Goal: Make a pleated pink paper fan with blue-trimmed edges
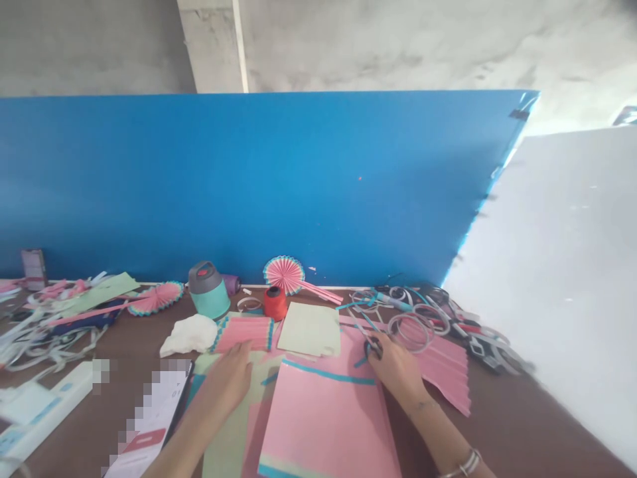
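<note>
My right hand (395, 368) is closed around the dark handles of a pair of scissors (359, 324), whose blades point away and slightly left. Below it lies a flat pink sheet (328, 425) with blue strips along its far and near edges. My left hand (229, 372) rests with fingers stretched out at the near edge of a pleated pink paper (246, 332) with blue-and-white zigzag sides. Its fingertips are partly hidden. Between the hands, a pale green stack of paper (309, 326) sits on other pink sheets.
A red thread spool (275, 303), a teal-and-grey flask (209, 292) and white tissue (189, 335) stand or lie behind. A round pink paper fan (283, 273) leans on the blue partition (318, 179). Tape rolls (411, 332) crowd the right, a phone (154, 421) the left.
</note>
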The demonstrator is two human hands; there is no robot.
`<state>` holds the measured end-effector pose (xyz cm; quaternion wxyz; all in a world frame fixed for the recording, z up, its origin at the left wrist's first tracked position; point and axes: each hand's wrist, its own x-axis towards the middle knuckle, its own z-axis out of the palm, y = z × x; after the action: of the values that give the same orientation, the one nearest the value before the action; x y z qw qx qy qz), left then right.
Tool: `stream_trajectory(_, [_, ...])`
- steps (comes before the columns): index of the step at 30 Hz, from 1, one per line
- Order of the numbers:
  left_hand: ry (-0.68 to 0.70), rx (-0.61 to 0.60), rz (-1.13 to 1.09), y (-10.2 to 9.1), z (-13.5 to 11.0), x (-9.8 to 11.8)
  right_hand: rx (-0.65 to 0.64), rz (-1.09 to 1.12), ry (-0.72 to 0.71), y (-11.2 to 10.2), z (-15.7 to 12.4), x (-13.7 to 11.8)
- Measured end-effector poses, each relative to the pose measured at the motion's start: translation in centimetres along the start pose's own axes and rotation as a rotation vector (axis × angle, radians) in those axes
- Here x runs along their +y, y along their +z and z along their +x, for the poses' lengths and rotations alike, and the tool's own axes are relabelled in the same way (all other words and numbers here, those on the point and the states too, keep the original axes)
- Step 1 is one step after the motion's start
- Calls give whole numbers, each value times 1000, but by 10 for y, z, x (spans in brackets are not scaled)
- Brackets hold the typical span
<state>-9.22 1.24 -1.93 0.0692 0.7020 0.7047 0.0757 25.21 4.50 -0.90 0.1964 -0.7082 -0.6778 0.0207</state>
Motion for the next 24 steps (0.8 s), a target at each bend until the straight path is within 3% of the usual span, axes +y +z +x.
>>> stream_trajectory(4, [-9, 17, -15, -3, 0, 5, 117, 260, -50, 6, 4, 5])
stream_trajectory(8, [81, 10, 5, -14, -4, 18, 97, 399, -73, 8, 7, 6])
stream_trajectory(11, [110, -24, 5, -15, -6, 22, 102, 376, -75, 6, 6, 5])
stream_trajectory(14, [43, -46, 55, -9, -6, 18, 133, 325, -103, 6, 4, 5])
stream_trajectory(19, [-48, 38, 106, -4, 0, 12, 152, 283, -150, 10, 4, 7])
stream_trajectory(24, [-140, -111, -61, -17, 7, 16, 142, 264, -166, 10, 4, 6])
